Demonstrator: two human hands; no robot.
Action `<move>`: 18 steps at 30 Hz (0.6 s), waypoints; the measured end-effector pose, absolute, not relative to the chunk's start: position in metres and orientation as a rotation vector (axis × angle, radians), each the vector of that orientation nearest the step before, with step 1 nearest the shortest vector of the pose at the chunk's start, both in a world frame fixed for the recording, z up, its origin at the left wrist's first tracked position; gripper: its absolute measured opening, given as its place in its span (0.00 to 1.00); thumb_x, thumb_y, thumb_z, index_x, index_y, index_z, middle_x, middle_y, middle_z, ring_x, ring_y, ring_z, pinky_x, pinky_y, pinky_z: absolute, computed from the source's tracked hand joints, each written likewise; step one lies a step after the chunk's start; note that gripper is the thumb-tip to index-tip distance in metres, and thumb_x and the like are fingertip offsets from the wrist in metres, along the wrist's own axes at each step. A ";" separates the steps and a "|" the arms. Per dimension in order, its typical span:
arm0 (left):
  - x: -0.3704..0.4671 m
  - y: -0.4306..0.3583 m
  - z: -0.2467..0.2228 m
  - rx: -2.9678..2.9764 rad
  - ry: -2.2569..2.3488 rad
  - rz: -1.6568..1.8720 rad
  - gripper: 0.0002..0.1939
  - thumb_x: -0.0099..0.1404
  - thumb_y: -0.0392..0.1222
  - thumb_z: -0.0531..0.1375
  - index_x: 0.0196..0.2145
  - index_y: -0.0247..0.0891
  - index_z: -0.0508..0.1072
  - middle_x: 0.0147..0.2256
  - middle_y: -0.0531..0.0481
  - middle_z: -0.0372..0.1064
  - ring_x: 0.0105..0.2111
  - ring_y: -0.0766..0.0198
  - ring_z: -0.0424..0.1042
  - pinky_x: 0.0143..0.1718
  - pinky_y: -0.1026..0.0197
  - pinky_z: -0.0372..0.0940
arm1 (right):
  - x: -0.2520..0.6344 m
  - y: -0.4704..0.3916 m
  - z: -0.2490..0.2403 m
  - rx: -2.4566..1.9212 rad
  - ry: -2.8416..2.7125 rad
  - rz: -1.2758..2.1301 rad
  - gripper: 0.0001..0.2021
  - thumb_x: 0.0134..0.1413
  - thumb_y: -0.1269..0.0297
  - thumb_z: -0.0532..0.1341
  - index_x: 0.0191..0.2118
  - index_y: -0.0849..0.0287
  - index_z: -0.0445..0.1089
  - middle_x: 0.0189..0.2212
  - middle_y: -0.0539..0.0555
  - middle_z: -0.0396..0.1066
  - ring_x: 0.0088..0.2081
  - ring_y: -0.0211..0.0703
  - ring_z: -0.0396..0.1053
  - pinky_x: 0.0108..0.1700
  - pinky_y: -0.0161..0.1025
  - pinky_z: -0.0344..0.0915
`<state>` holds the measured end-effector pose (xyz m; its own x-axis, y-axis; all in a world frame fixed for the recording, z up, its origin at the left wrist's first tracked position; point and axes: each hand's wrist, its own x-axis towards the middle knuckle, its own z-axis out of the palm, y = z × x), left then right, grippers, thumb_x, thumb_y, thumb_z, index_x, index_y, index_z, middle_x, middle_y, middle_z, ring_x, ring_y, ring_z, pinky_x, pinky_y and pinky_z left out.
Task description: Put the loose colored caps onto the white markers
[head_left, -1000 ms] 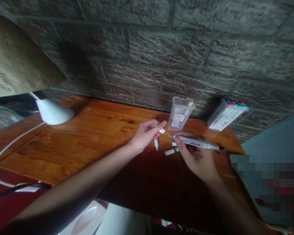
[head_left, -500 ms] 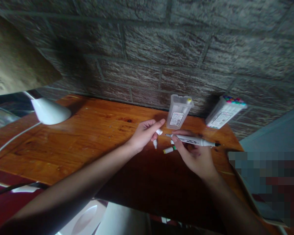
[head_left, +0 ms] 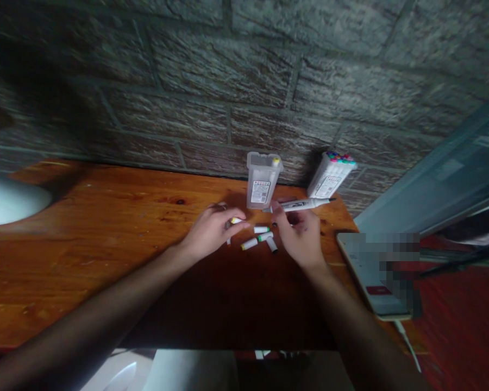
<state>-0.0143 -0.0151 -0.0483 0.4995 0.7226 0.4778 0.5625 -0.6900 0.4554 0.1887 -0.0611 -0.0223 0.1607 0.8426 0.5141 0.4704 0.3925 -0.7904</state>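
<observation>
My left hand [head_left: 212,229] pinches a small white cap with a yellow end [head_left: 236,220]. To its right, my right hand [head_left: 300,233] grips a white marker [head_left: 303,205] whose dark tip points right. Between the hands, several loose caps lie on the wooden table, among them a yellow-ended cap [head_left: 250,244] and a green-ended cap [head_left: 261,229]. Behind them stands a clear plastic case [head_left: 262,187] with one yellow-ended marker inside. A second case [head_left: 332,175], full of coloured markers, stands farther right by the wall.
A white lamp base [head_left: 12,200] is at the left on the wooden table [head_left: 85,239]. A pale flat device [head_left: 362,274] with a white cable lies at the right edge. The brick wall [head_left: 228,98] rises right behind the cases.
The view has turned to the right. My left hand now holds a yellow-ended cap, and more loose caps show between the hands. My right hand still holds the marker.
</observation>
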 end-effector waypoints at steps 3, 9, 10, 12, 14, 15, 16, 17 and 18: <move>-0.015 -0.012 -0.054 2.587 1.089 0.912 0.08 0.65 0.47 0.64 0.37 0.41 0.79 0.31 0.49 0.77 0.35 0.58 0.72 0.41 0.58 0.61 | 0.201 -0.057 -0.016 -1.234 -1.573 0.372 0.15 0.62 0.54 0.58 0.43 0.58 0.76 0.32 0.54 0.78 0.29 0.40 0.73 0.31 0.35 0.68; -0.017 -0.011 -0.058 2.536 1.057 0.809 0.05 0.65 0.42 0.63 0.39 0.41 0.78 0.32 0.50 0.77 0.33 0.61 0.73 0.39 0.61 0.62 | 0.238 -0.044 -0.011 -1.532 -1.454 0.155 0.16 0.62 0.57 0.56 0.49 0.58 0.74 0.28 0.54 0.77 0.27 0.45 0.75 0.33 0.40 0.68; -0.017 -0.011 -0.058 2.524 1.050 0.804 0.06 0.65 0.42 0.63 0.39 0.41 0.78 0.32 0.51 0.77 0.33 0.61 0.74 0.38 0.61 0.62 | 0.240 -0.042 -0.013 -1.579 -1.471 0.127 0.16 0.61 0.58 0.56 0.48 0.59 0.74 0.28 0.55 0.78 0.28 0.46 0.75 0.34 0.41 0.68; -0.017 -0.013 -0.056 2.492 1.039 0.799 0.07 0.65 0.43 0.63 0.40 0.42 0.78 0.34 0.51 0.77 0.34 0.61 0.75 0.38 0.62 0.62 | 0.239 -0.040 -0.017 -1.606 -1.524 0.099 0.15 0.61 0.58 0.57 0.46 0.59 0.75 0.31 0.57 0.79 0.32 0.49 0.77 0.36 0.42 0.68; -0.016 -0.016 -0.054 2.460 1.033 0.782 0.07 0.66 0.44 0.62 0.41 0.42 0.77 0.34 0.51 0.78 0.33 0.62 0.75 0.37 0.63 0.62 | 0.233 -0.040 -0.022 -1.570 -1.554 0.149 0.15 0.62 0.57 0.56 0.46 0.59 0.75 0.35 0.59 0.80 0.35 0.50 0.78 0.38 0.42 0.69; -0.016 -0.016 -0.053 2.447 1.031 0.776 0.07 0.66 0.44 0.62 0.41 0.42 0.77 0.34 0.52 0.78 0.33 0.62 0.75 0.36 0.63 0.62 | 0.230 -0.039 -0.025 -1.538 -1.554 0.206 0.16 0.62 0.56 0.56 0.47 0.59 0.75 0.35 0.58 0.80 0.35 0.50 0.78 0.38 0.41 0.69; -0.017 -0.017 -0.052 2.436 1.032 0.778 0.07 0.66 0.44 0.62 0.41 0.43 0.77 0.34 0.52 0.78 0.32 0.63 0.75 0.35 0.64 0.62 | 0.227 -0.039 -0.027 -1.506 -1.539 0.278 0.17 0.63 0.55 0.56 0.48 0.60 0.74 0.34 0.58 0.80 0.34 0.48 0.78 0.36 0.41 0.70; -0.017 -0.017 -0.051 2.428 1.037 0.787 0.08 0.66 0.44 0.62 0.41 0.43 0.78 0.34 0.52 0.78 0.32 0.63 0.75 0.35 0.64 0.62 | 0.225 -0.039 -0.028 -1.480 -1.523 0.349 0.18 0.63 0.53 0.56 0.47 0.60 0.74 0.32 0.57 0.80 0.32 0.47 0.78 0.35 0.40 0.70; -0.018 -0.017 -0.050 2.421 1.045 0.806 0.08 0.66 0.44 0.62 0.41 0.43 0.78 0.34 0.52 0.78 0.31 0.63 0.74 0.35 0.64 0.62 | 0.224 -0.039 -0.030 -1.463 -1.509 0.407 0.19 0.63 0.51 0.56 0.45 0.61 0.74 0.30 0.56 0.79 0.29 0.46 0.77 0.33 0.39 0.70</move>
<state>-0.0176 -0.0172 -0.0501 0.5585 0.7509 0.3524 0.5318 -0.6502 0.5426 0.2236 -0.0388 -0.0295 0.1797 0.9016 0.3935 0.5814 0.2253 -0.7818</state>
